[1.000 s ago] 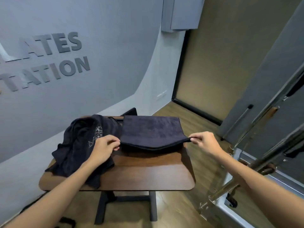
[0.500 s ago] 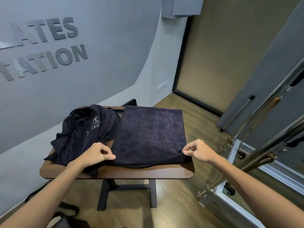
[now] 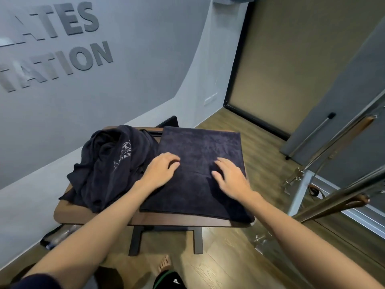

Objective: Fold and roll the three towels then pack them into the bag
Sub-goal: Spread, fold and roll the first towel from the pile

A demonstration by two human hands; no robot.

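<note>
A dark navy towel (image 3: 200, 142) lies folded flat on the right half of the small brown table (image 3: 179, 221). My left hand (image 3: 160, 170) rests palm down on its left part, fingers spread. My right hand (image 3: 231, 178) lies flat on its right part, slightly blurred. A crumpled heap of dark towels (image 3: 106, 163) with a white logo sits on the table's left side, touching the flat towel's left edge. A dark bag with a clear side (image 3: 56, 236) lies on the floor under the table's left end, partly hidden.
A grey wall with raised letters stands to the left. Steel frame bars (image 3: 333, 195) of exercise equipment run close along the right. A black object (image 3: 169, 122) pokes up behind the table. My bare foot (image 3: 163, 265) shows on the wooden floor below.
Both hands have let go of the towel's near corners and moved onto its top, lying flat. The towel, pulled toward me earlier, now lies spread on the table.
</note>
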